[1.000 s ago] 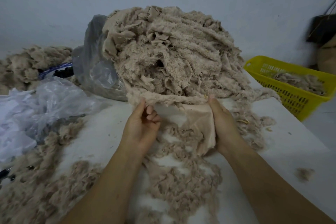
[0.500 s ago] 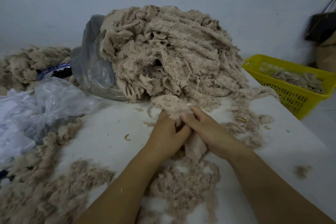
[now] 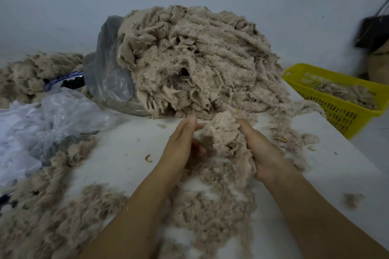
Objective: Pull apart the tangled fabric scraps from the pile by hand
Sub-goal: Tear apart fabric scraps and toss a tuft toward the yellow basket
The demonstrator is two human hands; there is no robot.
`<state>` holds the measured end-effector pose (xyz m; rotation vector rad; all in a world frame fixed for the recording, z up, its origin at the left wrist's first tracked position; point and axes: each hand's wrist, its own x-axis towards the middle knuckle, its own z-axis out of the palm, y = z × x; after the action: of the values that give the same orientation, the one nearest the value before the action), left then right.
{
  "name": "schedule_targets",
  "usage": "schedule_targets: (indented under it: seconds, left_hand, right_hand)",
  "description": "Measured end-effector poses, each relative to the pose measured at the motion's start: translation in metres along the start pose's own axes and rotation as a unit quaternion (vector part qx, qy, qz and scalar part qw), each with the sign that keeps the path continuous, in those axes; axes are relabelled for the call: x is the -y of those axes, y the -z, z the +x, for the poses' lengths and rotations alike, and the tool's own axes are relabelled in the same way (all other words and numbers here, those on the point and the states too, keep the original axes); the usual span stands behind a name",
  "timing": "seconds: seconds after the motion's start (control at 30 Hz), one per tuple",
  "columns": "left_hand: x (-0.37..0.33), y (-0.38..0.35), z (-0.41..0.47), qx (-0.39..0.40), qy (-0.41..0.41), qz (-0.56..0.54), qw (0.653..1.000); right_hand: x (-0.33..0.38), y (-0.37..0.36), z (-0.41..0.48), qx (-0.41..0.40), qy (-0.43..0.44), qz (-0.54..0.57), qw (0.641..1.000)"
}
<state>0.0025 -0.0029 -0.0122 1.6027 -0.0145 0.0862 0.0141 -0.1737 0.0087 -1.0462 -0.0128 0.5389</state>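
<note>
Fabric scrap [image 3: 226, 132] between left hand [image 3: 181, 145] and right hand [image 3: 261, 149].

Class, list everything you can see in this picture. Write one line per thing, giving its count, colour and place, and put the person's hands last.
Scrap pile: one, beige, back middle of the table.
Held scrap: one, beige, between the hands, in front of the pile.
Loose fluff: many bits, beige, spread over the near table.
Far heap: one, beige, back left.
Table: one, white, under everything.
Clear bag: one, see-through grey, against the pile's left side.
Crumpled plastic: one, whitish, left edge.
Basket: one, yellow, right of the table, with beige scraps inside.
Dark bag: one, black, far right by the wall.
Left hand: one, left of the held scrap.
Right hand: one, gripping the held scrap's right side.
</note>
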Motion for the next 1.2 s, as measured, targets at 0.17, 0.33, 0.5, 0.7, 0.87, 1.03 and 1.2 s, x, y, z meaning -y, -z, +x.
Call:
schedule_targets:
  seconds: [0.17,0.33,0.5,0.7,0.87,1.03,1.2]
  left_hand:
    - [-0.001,-0.004,-0.003,0.036,0.024,0.081,0.996]
    - [-0.009,-0.001,-0.001,-0.043,-0.044,0.117,0.991]
    - [-0.007,0.018,0.010,-0.155,0.002,0.002,0.988]
    - [-0.005,0.016,0.010,-0.183,0.032,-0.007,0.983]
    - [-0.004,0.031,0.017,-0.244,0.068,-0.233,0.939]
    - [-0.002,0.032,0.017,-0.252,0.058,-0.260,0.930]
    - [-0.005,0.035,0.013,-0.233,0.044,-0.215,0.948]
  right_hand:
    - [0.003,0.001,-0.004,-0.006,0.019,0.037,0.999]
    - [0.006,-0.003,-0.006,-0.036,0.045,0.070,0.996]
    - [0.020,-0.002,-0.014,-0.029,0.076,0.172,0.982]
    - [0.019,-0.002,-0.014,-0.036,0.085,0.212,0.973]
    - [0.023,0.009,-0.011,-0.104,0.079,0.268,0.954]
    - [0.023,0.016,-0.005,-0.150,0.102,0.268,0.946]
    - [0.024,0.026,0.001,-0.183,0.138,0.252,0.940]
